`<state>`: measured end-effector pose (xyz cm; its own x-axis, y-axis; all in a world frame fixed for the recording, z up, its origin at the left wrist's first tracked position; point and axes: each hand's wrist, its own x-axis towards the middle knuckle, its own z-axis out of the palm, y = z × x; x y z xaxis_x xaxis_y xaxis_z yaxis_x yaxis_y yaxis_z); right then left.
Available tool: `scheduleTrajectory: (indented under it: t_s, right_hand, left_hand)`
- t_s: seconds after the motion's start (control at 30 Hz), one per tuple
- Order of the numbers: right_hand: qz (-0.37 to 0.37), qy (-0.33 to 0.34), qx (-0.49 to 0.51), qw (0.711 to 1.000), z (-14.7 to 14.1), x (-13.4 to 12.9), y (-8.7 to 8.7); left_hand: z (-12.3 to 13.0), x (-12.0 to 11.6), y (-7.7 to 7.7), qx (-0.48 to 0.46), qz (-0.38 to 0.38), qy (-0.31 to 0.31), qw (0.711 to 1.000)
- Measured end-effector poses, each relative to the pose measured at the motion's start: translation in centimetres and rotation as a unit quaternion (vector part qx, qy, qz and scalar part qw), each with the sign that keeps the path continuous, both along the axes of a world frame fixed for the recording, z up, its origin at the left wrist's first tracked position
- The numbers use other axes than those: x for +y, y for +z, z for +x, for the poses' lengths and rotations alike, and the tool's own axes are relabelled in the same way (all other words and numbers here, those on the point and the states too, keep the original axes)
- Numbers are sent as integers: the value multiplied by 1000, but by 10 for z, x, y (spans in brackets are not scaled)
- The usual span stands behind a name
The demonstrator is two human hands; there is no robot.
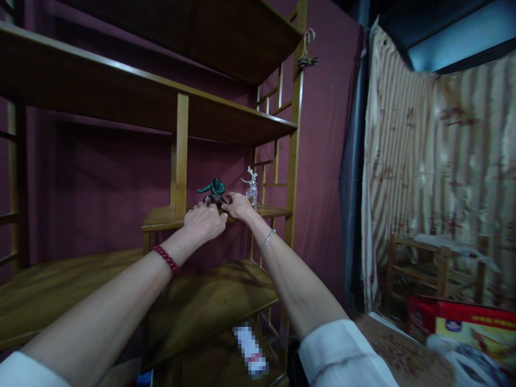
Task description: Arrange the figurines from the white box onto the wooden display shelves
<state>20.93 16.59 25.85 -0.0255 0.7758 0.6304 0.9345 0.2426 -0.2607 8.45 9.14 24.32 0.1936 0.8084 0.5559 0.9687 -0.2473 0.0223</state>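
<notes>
A small dark figurine with a green top (215, 188) stands on the short middle shelf (161, 217) of a wooden rack. Around its base, my left hand (205, 221) is closed at the front left, its fingertips hidden behind the hand. From the right, my right hand (238, 206) grips the figurine's lower part with bent fingers. Just behind my right hand, a clear deer figurine with antlers (252, 188) stands upright on the same shelf.
Wide shelves run above (133, 72) and below (209, 295). A post (182, 156) rises left of the figurines. At right are a striped curtain (403, 161), a wooden stool (441, 263) and a red box (423, 317). A hanger (309, 37) hangs on the rack's upright.
</notes>
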Motion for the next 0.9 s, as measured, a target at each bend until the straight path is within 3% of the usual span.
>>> scheduleTrajectory:
  t_s: [0.37, 0.6, 0.9]
  right_hand:
    - [-12, -15, 2, 1000, -1, -2, 1]
    - [-12, -12, 6, 1000, 0, 2, 0]
    - [-12, -14, 12, 1000, 0, 2, -1]
  left_hand:
    - [1, 2, 0, -12, 1, -5, 1000]
    - [3, 19, 11, -15, -63, -11, 998]
    - [1, 18, 7, -24, -31, -12, 999]
